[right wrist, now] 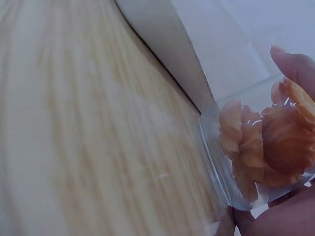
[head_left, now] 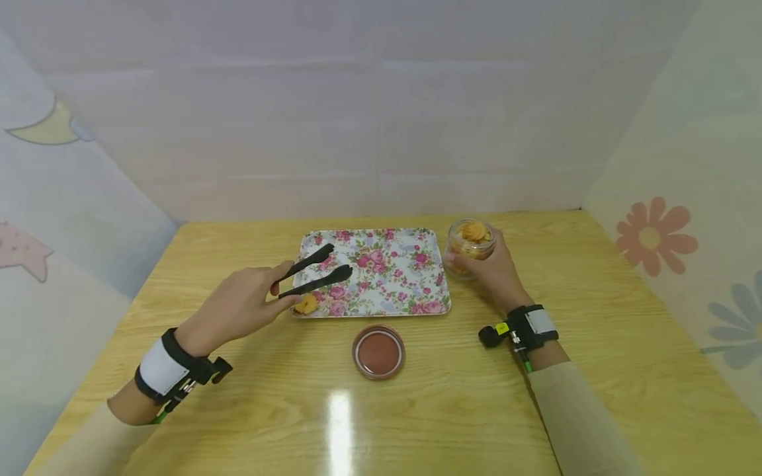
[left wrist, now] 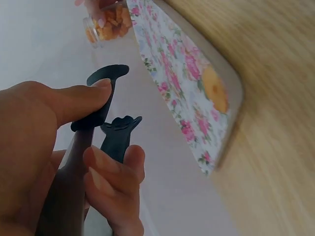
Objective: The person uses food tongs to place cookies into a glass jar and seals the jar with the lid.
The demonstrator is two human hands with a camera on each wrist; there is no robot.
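Holding black tongs [head_left: 312,272] in your left hand [head_left: 238,307], fingers curled round the handles, you keep their tips apart over the floral tray [head_left: 411,239], above an orange snack [head_left: 307,303] at its near-left corner. Your right hand [head_left: 497,271] wraps the open glass jar [head_left: 469,247] of snacks, standing on the table [head_left: 595,277] just beside the tray's right edge.

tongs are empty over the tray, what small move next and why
Probably swing the tongs right to the open jar. The left hand holds them with tips apart and empty, one snack already lies on the tray, and the right hand steadies the jar, which holds more.
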